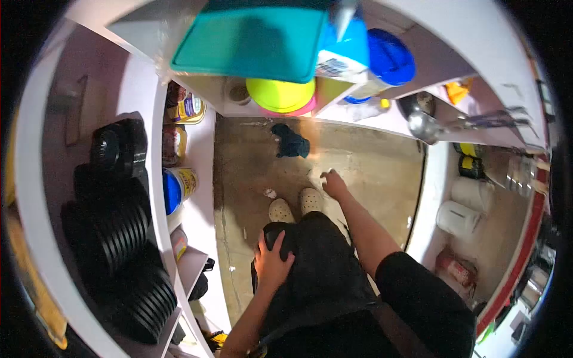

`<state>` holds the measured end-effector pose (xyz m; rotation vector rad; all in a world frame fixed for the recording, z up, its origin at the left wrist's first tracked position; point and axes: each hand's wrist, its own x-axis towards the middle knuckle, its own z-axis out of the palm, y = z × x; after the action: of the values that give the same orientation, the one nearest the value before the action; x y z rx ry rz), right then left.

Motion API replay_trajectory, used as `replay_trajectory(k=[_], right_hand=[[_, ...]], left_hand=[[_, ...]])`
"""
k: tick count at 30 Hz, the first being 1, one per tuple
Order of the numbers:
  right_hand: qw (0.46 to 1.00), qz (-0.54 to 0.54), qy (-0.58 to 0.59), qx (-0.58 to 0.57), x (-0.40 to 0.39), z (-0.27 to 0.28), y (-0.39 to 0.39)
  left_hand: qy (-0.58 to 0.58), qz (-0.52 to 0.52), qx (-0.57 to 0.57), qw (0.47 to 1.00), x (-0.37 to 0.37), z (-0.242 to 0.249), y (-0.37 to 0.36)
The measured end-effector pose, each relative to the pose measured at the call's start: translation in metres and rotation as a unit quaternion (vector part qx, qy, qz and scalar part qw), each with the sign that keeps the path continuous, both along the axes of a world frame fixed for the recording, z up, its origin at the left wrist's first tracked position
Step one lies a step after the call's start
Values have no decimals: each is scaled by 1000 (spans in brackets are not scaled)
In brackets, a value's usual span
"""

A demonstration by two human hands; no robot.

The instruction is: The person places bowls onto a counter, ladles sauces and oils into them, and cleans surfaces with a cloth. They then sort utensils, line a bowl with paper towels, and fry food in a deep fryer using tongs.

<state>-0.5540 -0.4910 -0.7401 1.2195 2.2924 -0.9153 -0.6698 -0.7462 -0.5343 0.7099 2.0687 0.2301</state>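
My left hand [273, 262] rests on my knee in dark trousers [322, 262], fingers spread, holding nothing. My right hand [335, 185] reaches down over the floor, right of my shoes. Its fingers are curled in, and a small pale spot shows at their tips; what it is cannot be made out. Cream clogs [310, 201] are on my feet. A crumpled dark teal cloth [290, 141] lies on the floor ahead, apart from both hands. Beside the left clog is a small white scrap [270, 193].
White shelving surrounds me on three sides. Black stacked containers [107, 232] fill the left shelf, near a blue-lidded tub [179, 188]. A teal lid [250, 45] juts out above a yellow-green lid [280, 95]. Metal ladles [430, 126] and a white canister [458, 219] are on the right.
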Motion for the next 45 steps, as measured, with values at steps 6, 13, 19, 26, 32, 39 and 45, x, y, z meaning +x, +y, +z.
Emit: replay_trajectory(k=[6,13,19,26,32,39,45], right_hand=[[971,170,-165,-20,-120,-133,45],[961,211,-159,-77,-143,-210,63],[952,238,120,-147,-107,-74,44],[945,173,226,-161,-43,311,55],[928,34,365,-65,-10,628,95],[848,60,463,252,-9,755,215],[849,183,185,459,-51,655,266]], left_hand=[[114,67,89,987,-26,-68,16],[145,115,55,981,-29,-81,21],[56,123,29,990,-20,-23,40],[62,-27,-25,997,15,43,12],[-9,-3,-56,998,1,104,-25],[-16,112,65,991,-18,120,-95],[12,104,66,992,-5,117,-136]])
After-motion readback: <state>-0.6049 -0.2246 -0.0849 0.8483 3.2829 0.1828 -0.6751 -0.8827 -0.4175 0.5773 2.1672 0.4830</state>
